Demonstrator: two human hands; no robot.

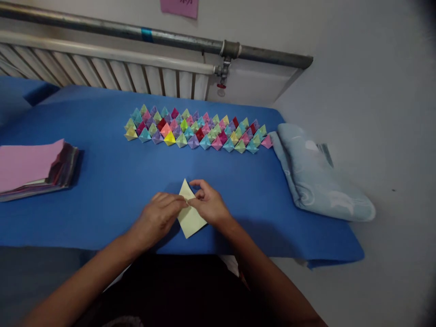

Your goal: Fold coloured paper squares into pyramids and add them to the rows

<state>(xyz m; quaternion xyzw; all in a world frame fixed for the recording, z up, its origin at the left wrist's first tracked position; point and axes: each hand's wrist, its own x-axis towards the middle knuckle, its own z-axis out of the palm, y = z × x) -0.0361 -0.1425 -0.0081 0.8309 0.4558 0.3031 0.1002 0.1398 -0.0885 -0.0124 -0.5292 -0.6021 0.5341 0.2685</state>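
1. Where my head camera looks down, a blue-covered worktop spans most of the width of the view.
2. Behind its far edge I log a white ribbed radiator, with a grey metal pipe running above it.
3. Right end: a folded pale-blue blanket with white patterning.
4. Far half, centre: staggered rows of folded paper shapes, pointed, many colours. The rightmost pink one sits right by the blanket; contact I cannot tell.
5. Left side: a paper stack, pink sheet uppermost.
6. My left hand is closed, fingertips pinched on the sheet near its middle.
7. My right hand meets it there, thumb clamped on the same paper, index finger curled by the upper right edge.
8. The pale yellow sheet lies near the worktop's front edge, centre, one corner pointing away, its middle partly hidden by fingers.
9. Smallest noted: a red valve handle beside the radiator.
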